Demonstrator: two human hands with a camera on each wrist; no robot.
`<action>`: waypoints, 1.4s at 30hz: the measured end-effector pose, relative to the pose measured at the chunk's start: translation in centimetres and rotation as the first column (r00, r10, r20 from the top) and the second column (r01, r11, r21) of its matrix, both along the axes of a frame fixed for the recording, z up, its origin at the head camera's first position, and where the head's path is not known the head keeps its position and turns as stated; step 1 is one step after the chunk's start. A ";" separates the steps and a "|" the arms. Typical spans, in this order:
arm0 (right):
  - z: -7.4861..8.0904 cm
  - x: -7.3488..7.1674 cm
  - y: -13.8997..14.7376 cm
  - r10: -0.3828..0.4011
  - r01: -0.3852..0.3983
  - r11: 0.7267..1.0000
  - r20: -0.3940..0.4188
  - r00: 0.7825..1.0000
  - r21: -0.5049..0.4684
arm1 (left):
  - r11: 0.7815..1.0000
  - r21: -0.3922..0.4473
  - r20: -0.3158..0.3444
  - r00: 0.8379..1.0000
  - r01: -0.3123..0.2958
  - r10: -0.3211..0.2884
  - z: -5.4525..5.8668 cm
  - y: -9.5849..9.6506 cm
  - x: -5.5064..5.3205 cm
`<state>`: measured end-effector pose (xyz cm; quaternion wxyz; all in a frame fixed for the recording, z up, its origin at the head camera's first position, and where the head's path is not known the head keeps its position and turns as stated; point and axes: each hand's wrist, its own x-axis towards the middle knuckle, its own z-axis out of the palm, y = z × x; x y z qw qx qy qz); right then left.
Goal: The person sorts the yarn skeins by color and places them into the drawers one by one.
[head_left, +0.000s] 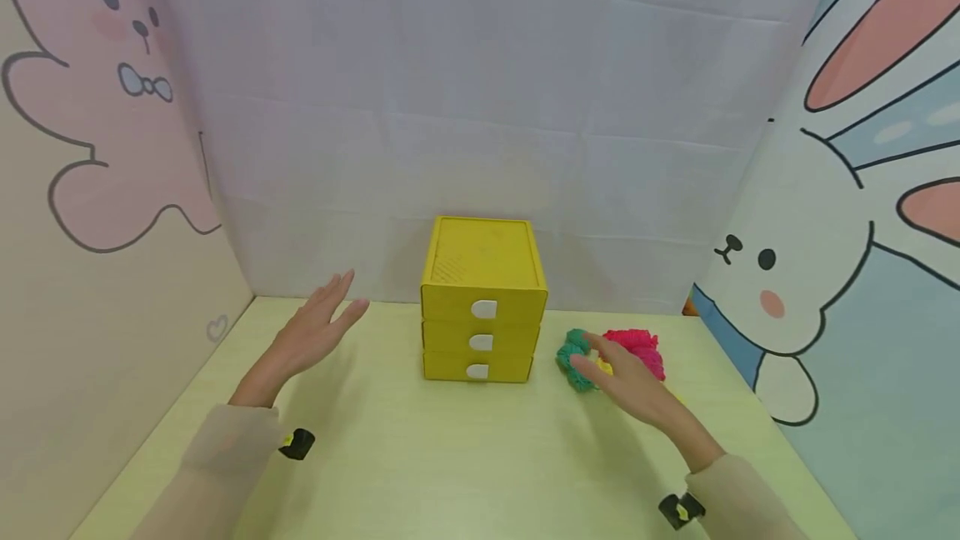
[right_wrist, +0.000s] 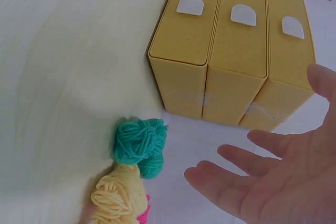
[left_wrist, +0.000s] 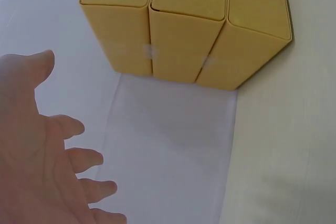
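A yellow box with three stacked drawers [head_left: 483,261] stands at the back middle of the table, each drawer front bearing a white tab [head_left: 483,309]. To its left, my left hand [head_left: 318,327] hovers with straight, spread fingers and holds nothing. My right hand [head_left: 626,377] is held over the yarn at the box's right, fingers extended, touching nothing that I can see. The yarn bundles are green [right_wrist: 139,142], pale yellow [right_wrist: 118,195] and pink [head_left: 637,347]. In the head view the right hand hides much of the yellow bundle.
A pale table [head_left: 450,457] runs up to a white cloth backdrop [head_left: 487,107]. Side panels close it in, with a pink bear [head_left: 127,148] on the left and a white rabbit [head_left: 795,290] on the right. A black wrist device [head_left: 297,444] sits by the left sleeve.
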<state>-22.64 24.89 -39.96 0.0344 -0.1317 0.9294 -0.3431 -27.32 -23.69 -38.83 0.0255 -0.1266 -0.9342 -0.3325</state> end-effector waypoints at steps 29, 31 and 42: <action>1.5 -1.8 -5.8 0.315 -0.084 0.817 0.319 0.894 -0.571 | 0.875 0.485 0.252 0.957 0.003 -0.143 3.5 7.2 -3.9; 1.5 -1.9 -6.2 0.341 -0.084 0.791 0.323 0.883 -0.605 | 0.863 0.505 0.254 0.955 0.006 -0.156 3.6 7.7 -4.1; 1.5 -2.7 -8.2 0.401 -0.046 0.706 0.346 0.848 -0.707 | 0.803 0.595 0.286 0.944 -0.042 -0.162 3.9 9.9 -5.4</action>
